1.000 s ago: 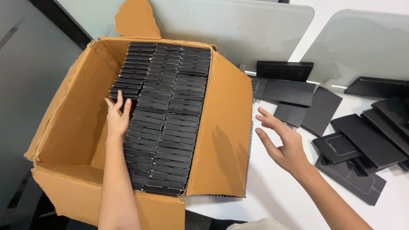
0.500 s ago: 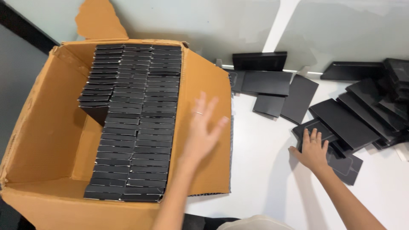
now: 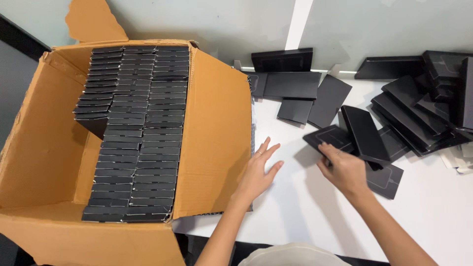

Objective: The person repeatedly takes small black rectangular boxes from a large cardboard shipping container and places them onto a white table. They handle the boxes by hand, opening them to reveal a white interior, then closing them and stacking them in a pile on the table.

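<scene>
A large cardboard box (image 3: 44, 148) stands open at the left, packed with rows of flat black boxes (image 3: 133, 133) standing on edge. My left hand (image 3: 258, 172) is open, fingers spread, resting against the box's folded-down right flap (image 3: 217, 128) near the white table. My right hand (image 3: 345, 170) grips a flat black box (image 3: 364, 135), lifted at a tilt above other black boxes lying on the table.
A heap of flat black boxes (image 3: 419, 113) covers the table's right side. Several more (image 3: 295, 86) lie near the back wall, one (image 3: 282, 59) standing upright. The white table (image 3: 305, 207) shows bare between my hands. White paper scraps (image 3: 458, 160) lie at the far right.
My left hand came out of the box and dropped to its right flap. My right hand reached over to the loose black boxes and took hold of one, tilting it up.
</scene>
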